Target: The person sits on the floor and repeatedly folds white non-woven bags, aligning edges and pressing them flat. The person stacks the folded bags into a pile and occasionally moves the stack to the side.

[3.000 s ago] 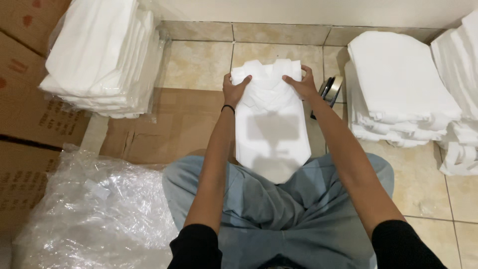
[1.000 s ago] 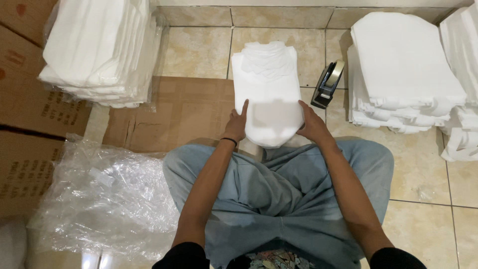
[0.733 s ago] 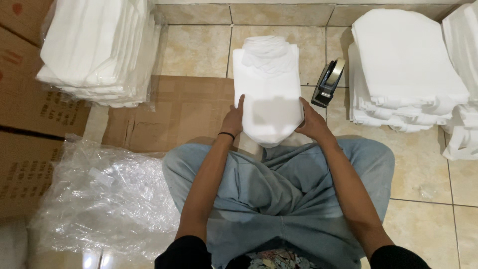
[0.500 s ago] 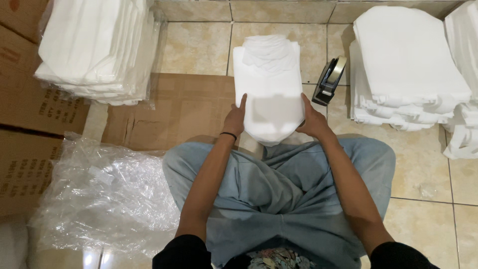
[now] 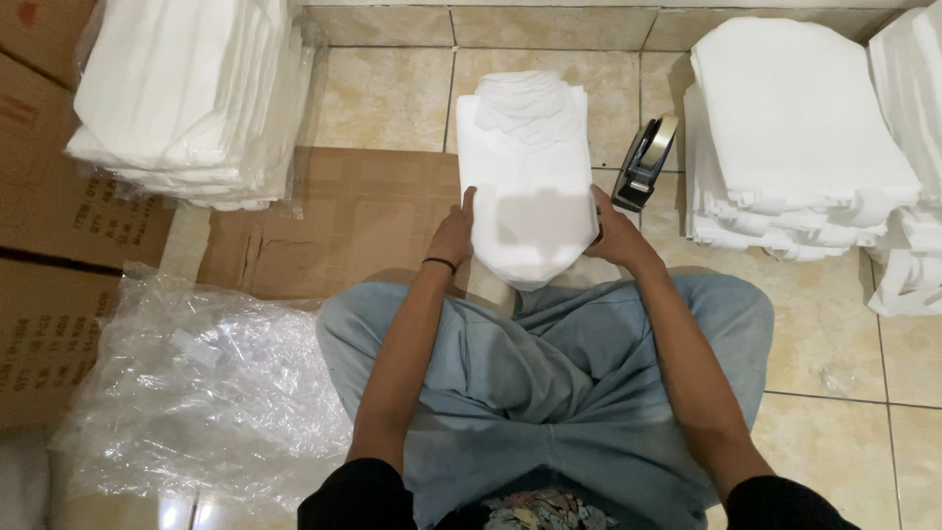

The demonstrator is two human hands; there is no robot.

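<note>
A folded white garment (image 5: 527, 177) lies on the tiled floor in front of my crossed legs, its collar end pointing away from me. My left hand (image 5: 454, 233) grips its near left edge and my right hand (image 5: 612, 234) grips its near right edge. The near end of the garment is lifted and curls under between my hands. A black band sits on my left wrist.
A tape dispenser (image 5: 645, 161) stands just right of the garment. Stacks of folded white garments (image 5: 800, 137) rise at the right, another wrapped stack (image 5: 186, 93) at the upper left. Flat cardboard (image 5: 343, 221) lies left of the garment, clear plastic sheeting (image 5: 201, 388) at the lower left, cartons (image 5: 39, 285) along the left edge.
Three seconds ago my hands pressed the garment's far collar end; they have since come back to its near end and hold its sides, lifting it slightly.
</note>
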